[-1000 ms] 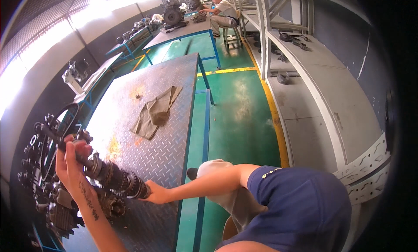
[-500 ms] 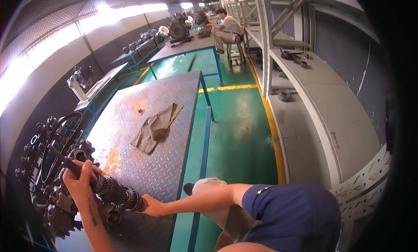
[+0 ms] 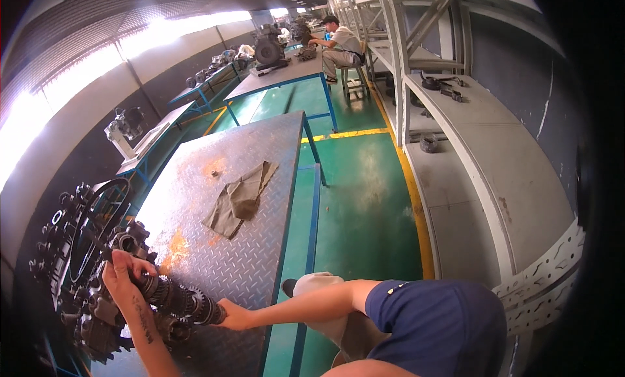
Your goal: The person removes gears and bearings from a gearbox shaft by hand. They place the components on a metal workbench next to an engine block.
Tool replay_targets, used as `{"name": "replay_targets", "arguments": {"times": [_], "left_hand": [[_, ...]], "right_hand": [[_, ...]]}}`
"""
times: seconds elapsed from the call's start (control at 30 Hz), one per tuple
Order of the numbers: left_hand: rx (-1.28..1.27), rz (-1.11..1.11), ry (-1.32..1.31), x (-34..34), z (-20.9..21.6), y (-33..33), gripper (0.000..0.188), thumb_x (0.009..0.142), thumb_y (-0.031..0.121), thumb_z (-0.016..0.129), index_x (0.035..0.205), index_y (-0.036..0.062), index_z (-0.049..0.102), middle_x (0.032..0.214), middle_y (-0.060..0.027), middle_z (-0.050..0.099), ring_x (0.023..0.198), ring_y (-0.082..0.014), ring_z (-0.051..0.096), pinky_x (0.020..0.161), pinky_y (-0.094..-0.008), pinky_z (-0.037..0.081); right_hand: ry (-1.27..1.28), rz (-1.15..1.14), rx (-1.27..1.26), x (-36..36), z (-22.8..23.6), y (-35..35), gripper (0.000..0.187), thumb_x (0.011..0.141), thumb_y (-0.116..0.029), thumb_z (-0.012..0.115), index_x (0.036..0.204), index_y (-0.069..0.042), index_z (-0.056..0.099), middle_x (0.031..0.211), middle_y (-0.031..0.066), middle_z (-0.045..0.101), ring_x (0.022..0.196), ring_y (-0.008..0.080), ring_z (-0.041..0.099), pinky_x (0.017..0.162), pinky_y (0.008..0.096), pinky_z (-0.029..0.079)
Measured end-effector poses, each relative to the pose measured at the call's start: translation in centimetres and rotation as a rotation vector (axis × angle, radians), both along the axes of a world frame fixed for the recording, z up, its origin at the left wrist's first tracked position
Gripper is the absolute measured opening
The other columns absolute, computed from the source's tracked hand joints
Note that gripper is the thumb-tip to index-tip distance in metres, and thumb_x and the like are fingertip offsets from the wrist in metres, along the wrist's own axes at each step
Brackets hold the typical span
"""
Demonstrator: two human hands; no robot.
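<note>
Low over the near left part of a metal-topped table (image 3: pixel 260 247), a dark gear shaft (image 3: pixel 170 293) lies slantwise between my hands. My left hand (image 3: pixel 125 273) is wrapped round its slimmer far-left end. At the other end, my right hand (image 3: pixel 236 315) grips the last ring, fingers partly hidden behind it. Several toothed gears show between them. Just left of and under the shaft sits a greasy metal housing (image 3: pixel 91 318), partly covered by my left hand and forearm. Another dark gear-like part (image 3: pixel 172 331) shows below the shaft.
A crumpled olive cloth (image 3: pixel 241 198) and a small nut-like piece (image 3: pixel 214 174) lie on the table. Grey shelving (image 3: pixel 469 155) runs along the right. Farther off, a seated person (image 3: pixel 342 48) works at another table (image 3: pixel 286 77). A dark belt loop (image 3: pixel 97 214) stands at left.
The whole view has shifted slightly, with the table and cloth a little lower and further right. Both hands keep their hold on the gear shaft.
</note>
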State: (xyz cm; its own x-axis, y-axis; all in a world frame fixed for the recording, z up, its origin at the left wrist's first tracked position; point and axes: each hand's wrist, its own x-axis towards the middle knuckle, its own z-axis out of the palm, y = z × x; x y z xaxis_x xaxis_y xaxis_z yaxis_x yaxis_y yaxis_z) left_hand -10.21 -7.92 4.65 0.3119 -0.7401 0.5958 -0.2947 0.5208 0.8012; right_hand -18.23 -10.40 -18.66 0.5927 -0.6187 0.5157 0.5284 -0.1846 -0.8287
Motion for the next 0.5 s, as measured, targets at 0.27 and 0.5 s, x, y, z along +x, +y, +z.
{"name": "replay_targets", "arguments": {"times": [0.27,0.5], "left_hand": [[-0.019,0.173,0.072,0.3,0.1,1.6,0.037,0.096,0.03,0.043,0.069,0.006,0.038,0.054,-0.0056,0.042,0.05,-0.0168,0.048,0.049,-0.0271,0.041],[-0.139,-0.039,0.163,0.4,1.9,0.2,0.031,0.093,0.03,0.049,0.075,0.0051,0.045,0.057,-0.0015,0.037,0.055,-0.0192,0.054,0.058,-0.0292,0.043]], "right_hand": [[0.24,-0.04,-0.09,-0.7,1.6,1.3,0.026,0.076,-0.014,0.068,0.095,0.002,0.06,0.084,0.0139,0.063,0.074,0.0122,0.05,0.067,0.0332,0.044],[0.103,0.021,0.045,-0.1,0.1,-0.6,0.023,0.076,-0.008,0.07,0.097,-0.003,0.061,0.085,0.0053,0.063,0.08,0.0116,0.055,0.073,0.0307,0.046]]}}
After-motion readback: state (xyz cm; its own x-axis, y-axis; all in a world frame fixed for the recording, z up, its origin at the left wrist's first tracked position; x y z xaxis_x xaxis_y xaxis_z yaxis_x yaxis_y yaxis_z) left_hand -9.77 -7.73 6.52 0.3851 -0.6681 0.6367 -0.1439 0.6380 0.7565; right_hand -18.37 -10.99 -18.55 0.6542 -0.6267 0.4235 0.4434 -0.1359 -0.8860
